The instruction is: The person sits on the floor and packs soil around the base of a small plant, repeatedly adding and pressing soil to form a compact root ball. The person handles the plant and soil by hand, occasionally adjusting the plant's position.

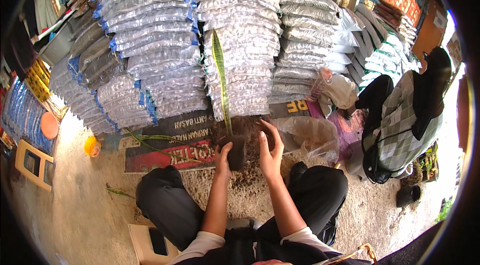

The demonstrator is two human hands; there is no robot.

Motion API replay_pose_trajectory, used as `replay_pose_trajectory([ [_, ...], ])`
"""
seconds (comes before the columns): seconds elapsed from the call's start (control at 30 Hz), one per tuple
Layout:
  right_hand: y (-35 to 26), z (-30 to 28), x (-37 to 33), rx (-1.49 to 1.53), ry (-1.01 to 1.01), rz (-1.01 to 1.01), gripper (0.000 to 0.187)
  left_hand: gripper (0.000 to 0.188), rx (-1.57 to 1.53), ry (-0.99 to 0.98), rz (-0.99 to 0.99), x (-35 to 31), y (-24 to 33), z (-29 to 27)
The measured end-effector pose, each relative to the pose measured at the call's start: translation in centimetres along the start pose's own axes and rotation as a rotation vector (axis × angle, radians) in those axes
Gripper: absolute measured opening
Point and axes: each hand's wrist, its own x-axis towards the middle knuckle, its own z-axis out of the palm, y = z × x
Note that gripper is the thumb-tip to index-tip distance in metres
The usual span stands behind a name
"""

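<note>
My left hand point(223, 161) is closed around the side of a small black planting bag point(234, 153). A single long snake plant leaf point(220, 67), green with yellow edges, stands upright in it. My right hand point(271, 151) is beside the bag at the dark loose soil point(248, 127), thumb and fingers apart, and I see nothing gripped in it. Crumbs of soil lie on the ground below both hands. To the left, long cut-looking leaves point(159, 138) rest across a printed black and red sheet point(142, 160).
Tall stacks of filled plastic bags point(240, 25) rise ahead. At right another person point(407, 115) crouches near a clear plastic bag point(312, 137) and a black pot point(408, 195). At left are a cream stool point(22, 160) and an orange cup point(92, 146). A phone point(158, 241) lies by my left leg.
</note>
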Motion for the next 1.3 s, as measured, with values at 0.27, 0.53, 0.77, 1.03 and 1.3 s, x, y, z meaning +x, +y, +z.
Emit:
replay_pose_trajectory([
  [0.27, -0.1, 1.5, -1.6, -0.333, -0.141, -0.222, 0.04, 0.059, -0.114, 0.013, 0.057, -0.8, 0.4, 0.8],
  [0.53, 0.2, 0.9, -1.1, -0.389, -0.152, -0.196, 0.05, 0.049, -0.133, -0.01, 0.096, -0.8, 0.1, 1.5],
  [0.77, 0.5, 1.6, -1.7, -0.245, -0.102, -0.065, 0.05, 0.05, -0.069, -0.017, 0.196, 0.0, -0.5, 0.7],
  [1.03, 1.0, 1.3, -1.2, -0.294, -0.068, -0.138, 0.043, 0.041, -0.124, -0.032, 0.152, 1.3, -1.3, 0.0],
  [1.3, 1.7, 2.1, -1.6, -0.35, -0.155, -0.181, 0.053, 0.05, 0.02, -0.053, 0.346, -0.9, 0.2, 2.4],
])
